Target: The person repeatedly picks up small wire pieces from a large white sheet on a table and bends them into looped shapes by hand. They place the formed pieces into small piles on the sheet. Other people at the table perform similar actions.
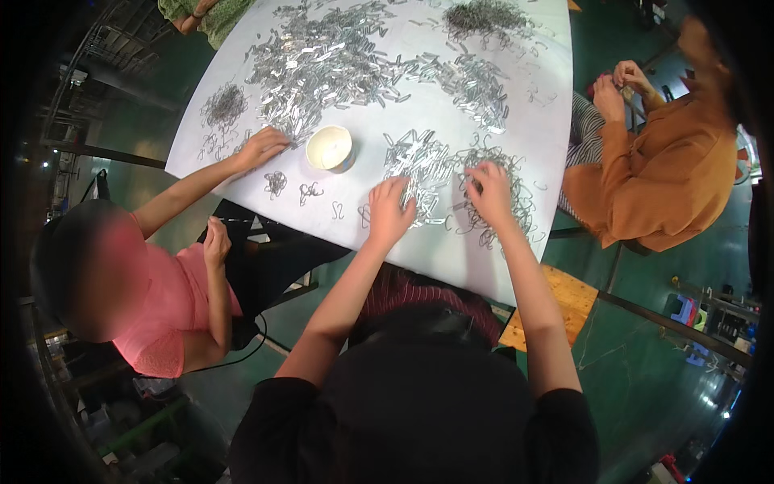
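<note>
Two small heaps sit by the near edge of the table (367, 125), toward its near right corner: silver metal strips (423, 157), with dark wire hooks (520, 202) just to the right; the left hand (391, 211) is at the strips' near left side, fingers bent and loose; the right hand (490, 194) is over the hooks, fingers spread and curled, not clenched; honestly can't tell if either has a piece pinched.

My guess on handling: strips are light, stiff and kinda slippery, so fingertips on the long sides, midway along; hooks look light and springy, easy to tangle, so pinch one by its plain middle and tease it out; nothing looks fragile, though thin wire could bend.

Surface is pale and smooth-looking; a white tub (347, 164) stands inward from the near edge; a much bigger strip pile (322, 68) covers the far left part, another hook heap (484, 18) is by the far edge; a co-worker in pink (173, 278) rests one hand at the left, one in orange (645, 181) sits off the right edge; room's got a green floor (637, 323) and a wooden stool (574, 302).
</note>
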A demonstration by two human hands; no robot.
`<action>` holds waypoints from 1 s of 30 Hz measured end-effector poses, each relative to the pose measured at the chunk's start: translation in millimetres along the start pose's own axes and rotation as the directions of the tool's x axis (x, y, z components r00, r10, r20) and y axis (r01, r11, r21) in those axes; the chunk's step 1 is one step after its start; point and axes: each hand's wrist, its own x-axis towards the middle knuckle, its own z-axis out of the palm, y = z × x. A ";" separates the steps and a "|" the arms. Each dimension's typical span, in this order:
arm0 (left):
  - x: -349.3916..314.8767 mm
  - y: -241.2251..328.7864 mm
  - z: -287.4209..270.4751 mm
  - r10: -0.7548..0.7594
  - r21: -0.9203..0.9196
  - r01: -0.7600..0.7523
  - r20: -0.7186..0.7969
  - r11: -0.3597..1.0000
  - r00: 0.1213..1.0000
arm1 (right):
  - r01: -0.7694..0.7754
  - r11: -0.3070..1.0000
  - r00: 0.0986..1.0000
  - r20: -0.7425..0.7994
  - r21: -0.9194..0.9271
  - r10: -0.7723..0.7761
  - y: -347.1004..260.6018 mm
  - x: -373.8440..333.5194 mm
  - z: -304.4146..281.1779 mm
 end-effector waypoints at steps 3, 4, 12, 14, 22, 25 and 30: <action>6.4 11.7 14.8 -0.086 -0.066 0.081 -0.077 0.995 0.993 | -0.004 1.000 0.999 0.045 -0.028 0.005 -9.3 18.3 3.2; 15.1 7.3 13.8 -0.081 -0.048 0.077 -0.075 0.996 0.994 | -0.004 0.995 0.998 0.060 -0.099 0.010 -14.9 30.6 11.2; 52.2 -15.2 11.7 -0.173 -0.089 0.178 0.066 0.980 0.983 | 0.050 0.889 0.921 0.364 -0.455 0.135 -12.9 91.3 52.1; 56.7 -25.5 19.5 -0.139 -0.040 0.141 0.039 0.989 0.990 | -0.019 0.943 0.911 0.382 -0.334 0.154 -21.1 94.1 35.4; 67.9 -25.3 18.8 -0.176 -0.114 0.189 0.115 0.975 0.978 | -0.665 0.516 0.747 0.479 0.540 0.461 -27.0 46.6 4.2; 57.8 -13.5 1.9 -0.282 -0.381 0.310 0.129 0.871 0.951 | -0.644 0.050 0.722 0.585 0.764 0.370 -51.8 29.6 6.3; 33.9 5.6 -18.1 -0.348 -0.624 0.358 0.145 0.694 0.926 | -0.576 -0.231 0.708 0.620 0.784 0.339 -91.5 24.3 14.0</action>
